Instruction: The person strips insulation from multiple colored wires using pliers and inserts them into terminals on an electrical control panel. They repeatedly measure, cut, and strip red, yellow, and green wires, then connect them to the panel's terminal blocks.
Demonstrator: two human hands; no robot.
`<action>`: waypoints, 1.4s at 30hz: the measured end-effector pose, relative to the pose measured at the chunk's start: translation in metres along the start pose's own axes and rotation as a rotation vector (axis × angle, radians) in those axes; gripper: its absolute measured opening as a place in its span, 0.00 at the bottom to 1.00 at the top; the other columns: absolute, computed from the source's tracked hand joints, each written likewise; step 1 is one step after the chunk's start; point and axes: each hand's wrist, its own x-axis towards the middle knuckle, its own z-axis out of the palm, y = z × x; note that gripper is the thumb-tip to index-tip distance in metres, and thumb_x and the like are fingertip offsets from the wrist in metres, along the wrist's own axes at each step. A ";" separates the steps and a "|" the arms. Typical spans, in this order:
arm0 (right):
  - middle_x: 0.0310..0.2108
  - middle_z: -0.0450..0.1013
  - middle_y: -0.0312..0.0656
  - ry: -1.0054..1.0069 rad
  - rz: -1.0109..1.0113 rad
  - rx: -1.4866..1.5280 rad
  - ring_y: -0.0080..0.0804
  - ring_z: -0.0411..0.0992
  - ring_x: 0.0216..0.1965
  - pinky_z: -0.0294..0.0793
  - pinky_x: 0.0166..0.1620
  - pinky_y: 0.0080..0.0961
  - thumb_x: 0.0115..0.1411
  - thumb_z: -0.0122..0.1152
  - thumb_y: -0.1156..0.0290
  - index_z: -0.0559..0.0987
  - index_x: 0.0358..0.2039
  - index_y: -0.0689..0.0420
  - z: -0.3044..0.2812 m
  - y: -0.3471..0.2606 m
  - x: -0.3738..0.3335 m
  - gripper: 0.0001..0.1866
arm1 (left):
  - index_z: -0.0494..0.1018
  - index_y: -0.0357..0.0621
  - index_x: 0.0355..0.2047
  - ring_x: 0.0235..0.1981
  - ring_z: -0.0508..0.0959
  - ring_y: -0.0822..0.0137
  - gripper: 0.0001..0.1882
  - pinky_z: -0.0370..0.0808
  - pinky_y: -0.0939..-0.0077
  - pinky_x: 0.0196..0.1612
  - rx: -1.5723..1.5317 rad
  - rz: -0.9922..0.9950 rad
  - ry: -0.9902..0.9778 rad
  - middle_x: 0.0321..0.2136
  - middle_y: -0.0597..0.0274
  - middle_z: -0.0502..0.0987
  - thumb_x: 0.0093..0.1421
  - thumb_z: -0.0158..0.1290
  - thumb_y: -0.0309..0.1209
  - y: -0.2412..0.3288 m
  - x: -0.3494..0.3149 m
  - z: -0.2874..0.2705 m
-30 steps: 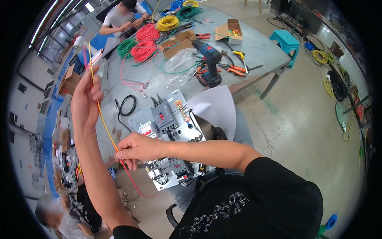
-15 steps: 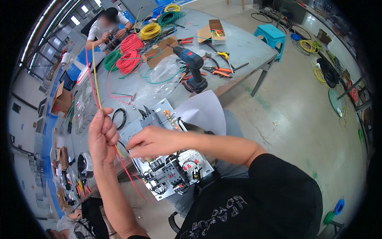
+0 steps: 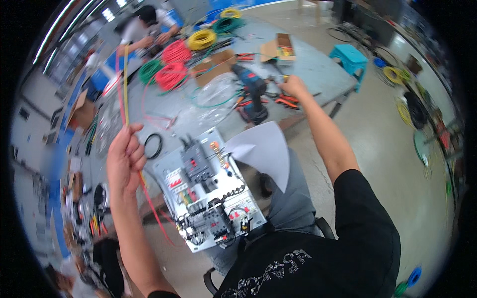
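Observation:
My left hand [image 3: 126,156] is closed round a red wire [image 3: 119,92] and a yellow wire [image 3: 125,87], which stand up above the fist. Their lower lengths hang below it, the red wire trailing beside the panel. My right hand [image 3: 295,86] reaches over the table to the hand tools, its fingers closed about a yellow-handled tool [image 3: 285,78] that they mostly cover. An electrical mounting panel [image 3: 164,169] rests tilted on my lap, fitted with a dark circuit breaker [image 3: 197,160], a contactor [image 3: 217,222] and black wiring.
Near my right hand are a cordless drill [image 3: 252,87] and orange-handled pliers [image 3: 287,101]. Red wire coils [image 3: 172,75], an open cardboard box [image 3: 213,67] and a small parts box [image 3: 285,52] lie on the table [image 3: 318,64]. A co-worker [image 3: 149,30] sits across. White paper [image 3: 266,149] leans by the panel.
My right hand has left the panel and stretched out to the tools beside the drill. My left hand keeps the wires. The view has shifted slightly.

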 end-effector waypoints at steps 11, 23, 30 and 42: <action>0.16 0.66 0.33 -0.175 0.273 1.003 0.21 0.64 0.15 0.61 0.17 0.24 0.57 0.59 0.65 0.74 0.22 0.54 0.035 -0.002 0.068 0.10 | 0.71 0.33 0.47 0.16 0.51 0.84 0.18 0.47 0.85 0.16 0.086 0.089 -0.027 0.17 0.79 0.54 0.75 0.42 0.38 0.040 -0.015 -0.016; 0.27 0.72 0.33 0.200 -0.227 1.183 0.19 0.73 0.29 0.71 0.32 0.19 0.68 0.62 0.60 0.79 0.41 0.58 -0.132 -0.009 -0.005 0.13 | 0.70 0.33 0.48 0.15 0.50 0.84 0.17 0.47 0.86 0.15 -0.084 0.058 -0.200 0.18 0.78 0.54 0.76 0.40 0.37 0.034 -0.010 -0.013; 0.69 0.61 0.49 0.141 -0.475 1.575 0.40 0.55 0.72 0.60 0.69 0.46 0.72 0.54 0.59 0.80 0.49 0.56 -0.197 -0.058 -0.119 0.15 | 0.70 0.33 0.47 0.15 0.50 0.84 0.17 0.47 0.86 0.15 -0.112 0.052 -0.245 0.18 0.78 0.55 0.75 0.40 0.37 0.025 -0.019 -0.006; 0.63 0.69 0.50 -0.776 -0.854 0.818 0.44 0.69 0.62 0.67 0.63 0.37 0.57 0.59 0.81 0.80 0.48 0.64 -0.097 -0.174 -0.322 0.17 | 0.70 0.32 0.50 0.15 0.50 0.85 0.18 0.47 0.88 0.15 -0.213 -0.041 -0.406 0.18 0.78 0.55 0.75 0.42 0.37 -0.001 -0.011 0.035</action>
